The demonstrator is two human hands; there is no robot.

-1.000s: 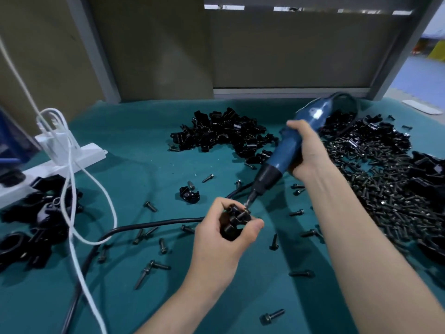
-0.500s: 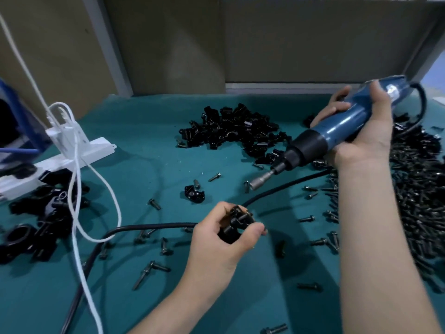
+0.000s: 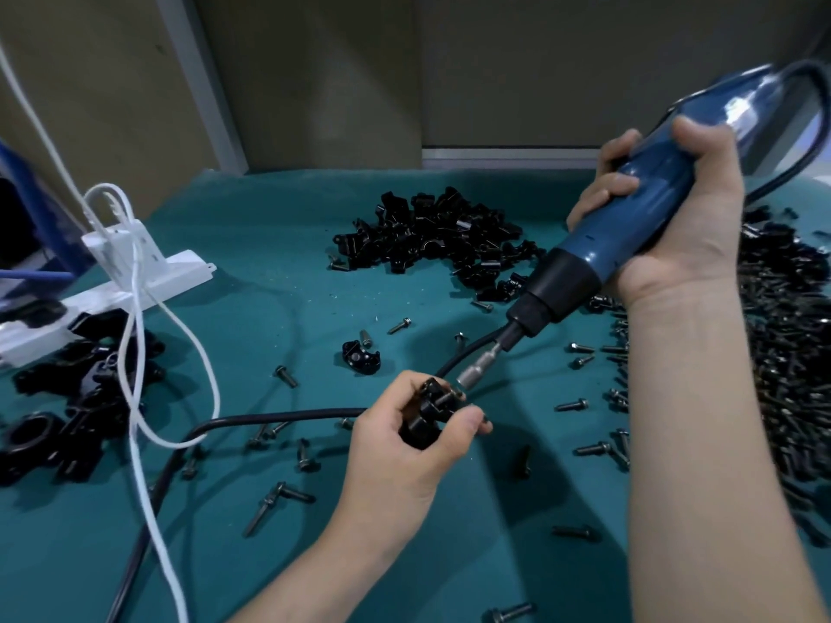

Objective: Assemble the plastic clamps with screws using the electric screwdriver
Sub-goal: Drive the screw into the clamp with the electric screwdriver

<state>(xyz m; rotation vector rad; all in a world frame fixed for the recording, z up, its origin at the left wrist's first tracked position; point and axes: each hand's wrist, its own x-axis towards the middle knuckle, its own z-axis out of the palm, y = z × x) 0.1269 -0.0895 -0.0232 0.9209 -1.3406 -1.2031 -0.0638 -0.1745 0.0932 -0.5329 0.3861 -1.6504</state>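
Spreading teal cloth (image 3: 270, 245) strewn with black screws (image 3: 787, 353), beige partition panels (image 3: 314, 74) behind.

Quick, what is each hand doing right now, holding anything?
Left hand: fingers curled round a black plastic clamp.
Right hand: fingers gripping the blue electric screwdriver.

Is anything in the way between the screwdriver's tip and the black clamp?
Nothing visible. The screwdriver bit points right at the clamp held by the left hand, with only open air between.
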